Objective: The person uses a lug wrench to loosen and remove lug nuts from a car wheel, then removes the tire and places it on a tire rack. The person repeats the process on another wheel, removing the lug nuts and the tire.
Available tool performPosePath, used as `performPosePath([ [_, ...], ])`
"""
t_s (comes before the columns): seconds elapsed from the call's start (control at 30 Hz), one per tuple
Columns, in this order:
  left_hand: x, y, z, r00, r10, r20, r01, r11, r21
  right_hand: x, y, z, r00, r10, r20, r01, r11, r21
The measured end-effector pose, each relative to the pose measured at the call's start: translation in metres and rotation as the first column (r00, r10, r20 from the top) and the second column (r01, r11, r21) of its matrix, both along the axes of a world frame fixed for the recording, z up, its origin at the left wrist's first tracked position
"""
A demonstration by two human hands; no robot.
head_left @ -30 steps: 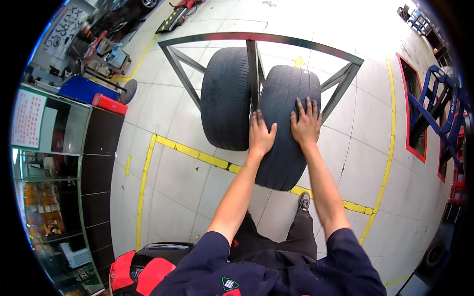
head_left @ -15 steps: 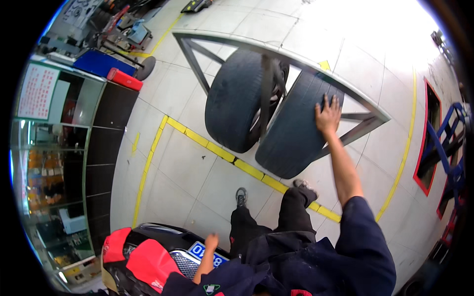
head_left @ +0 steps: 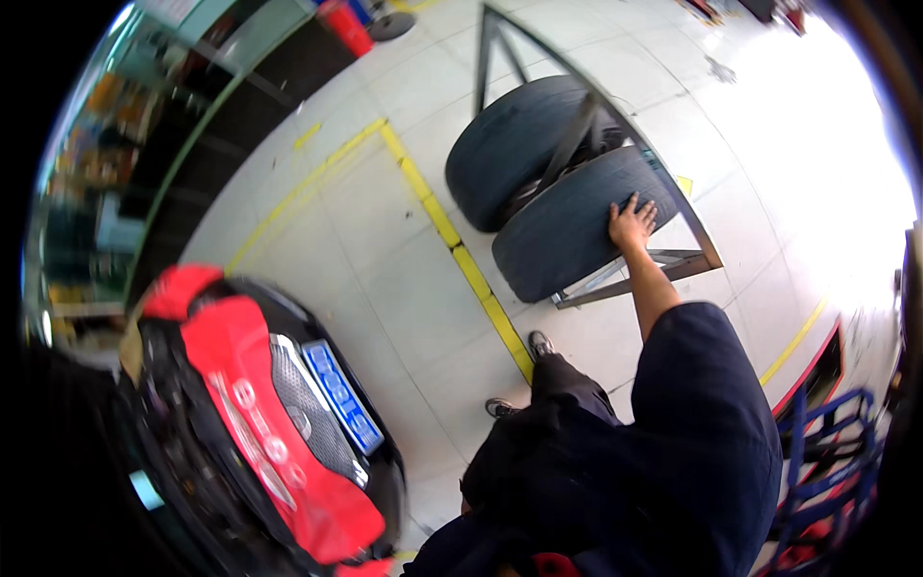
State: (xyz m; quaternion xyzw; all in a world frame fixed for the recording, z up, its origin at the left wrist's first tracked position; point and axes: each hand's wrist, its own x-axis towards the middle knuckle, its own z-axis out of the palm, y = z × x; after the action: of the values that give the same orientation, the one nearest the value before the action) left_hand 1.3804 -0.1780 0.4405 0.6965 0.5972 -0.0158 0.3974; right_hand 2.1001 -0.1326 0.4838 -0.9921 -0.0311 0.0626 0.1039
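My right hand (head_left: 632, 219) lies open, fingers spread, on the tread of the nearer black tire (head_left: 553, 248), which is upright in a grey metal frame (head_left: 692, 245). A second tire (head_left: 495, 144) sits beside it in the frame, beyond a metal bar. My left hand is not visible, hidden low by my body.
At the lower left is a car front (head_left: 288, 404) with red protective covers. A glass-fronted counter (head_left: 135, 144) runs along the upper left, near a red cylinder (head_left: 346, 29). Yellow floor tape (head_left: 437, 221) passes the frame. Blue lifting equipment (head_left: 817, 462) stands at the lower right.
My left hand has left the tire and dropped out of sight. My right hand stays on the tire. My view has swung round, bringing more of the car into the left side.
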Motion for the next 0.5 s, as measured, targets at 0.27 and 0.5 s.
performPosePath([
  [0.27, -0.040, -0.258, 0.033, 0.881, 0.462, 0.100, -0.470, 0.880, 0.073, -0.136, -0.008, -0.033, 0.948, 0.318, -0.011, -0.314, 0.929, -0.195],
  [0.5, -0.051, -0.451, -0.012, 0.505, 0.863, -0.020, -0.848, 0.492, -0.200, -0.443, 0.050, -0.119, 0.169, 0.885, -0.433, -0.845, 0.356, 0.399],
])
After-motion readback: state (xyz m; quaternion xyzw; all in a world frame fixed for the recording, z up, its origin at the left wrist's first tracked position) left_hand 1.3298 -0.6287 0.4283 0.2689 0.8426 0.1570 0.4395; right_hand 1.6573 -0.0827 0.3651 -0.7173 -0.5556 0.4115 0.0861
